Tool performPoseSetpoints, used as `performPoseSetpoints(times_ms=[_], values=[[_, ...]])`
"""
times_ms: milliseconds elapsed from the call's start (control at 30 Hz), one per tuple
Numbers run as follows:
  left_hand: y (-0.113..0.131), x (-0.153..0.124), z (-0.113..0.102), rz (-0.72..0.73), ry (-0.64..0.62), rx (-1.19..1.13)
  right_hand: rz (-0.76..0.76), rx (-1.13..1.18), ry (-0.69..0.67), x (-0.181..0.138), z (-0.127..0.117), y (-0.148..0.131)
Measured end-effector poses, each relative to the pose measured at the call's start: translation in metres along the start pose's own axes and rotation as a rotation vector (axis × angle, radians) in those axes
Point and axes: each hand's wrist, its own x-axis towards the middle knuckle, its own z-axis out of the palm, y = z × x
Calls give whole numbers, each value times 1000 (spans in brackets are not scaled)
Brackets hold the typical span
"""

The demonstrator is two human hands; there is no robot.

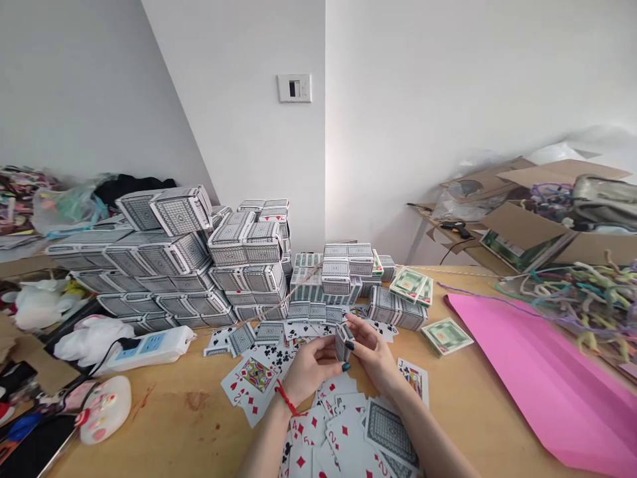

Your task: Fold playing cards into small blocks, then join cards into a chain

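Observation:
Between my two hands, above the table's middle, is a small folded playing card piece (343,342) with a grey patterned back. My left hand (318,362) grips it from the left, fingers curled round its side. From the right, my right hand (369,352) pinches it with thumb and fingers. Loose playing cards (343,431) lie face up in a heap below my wrists, with a face-down card (391,428) at their right. More cards (256,375) spread to the left of my left hand. A row of folded cards (313,312) stands just beyond my fingers.
Large stacks of blocks folded from cards (174,245) rise at the back left. Smaller blocks (348,262) stand at the back middle. Green card boxes (446,336) lie right, beside pink paper (542,378). A white power strip (149,348) sits left, and a cardboard box (527,229) far right.

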Motion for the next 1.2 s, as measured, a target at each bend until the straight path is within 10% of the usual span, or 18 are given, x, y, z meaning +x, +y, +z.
performPoseSetpoints(times_ms=[800, 1200], values=[[-1, -4, 6, 258, 150, 553, 102, 180, -16, -2, 2, -2], [-8, -2, 2, 292, 266, 636, -16, -257, 97, 0, 8, 4]])
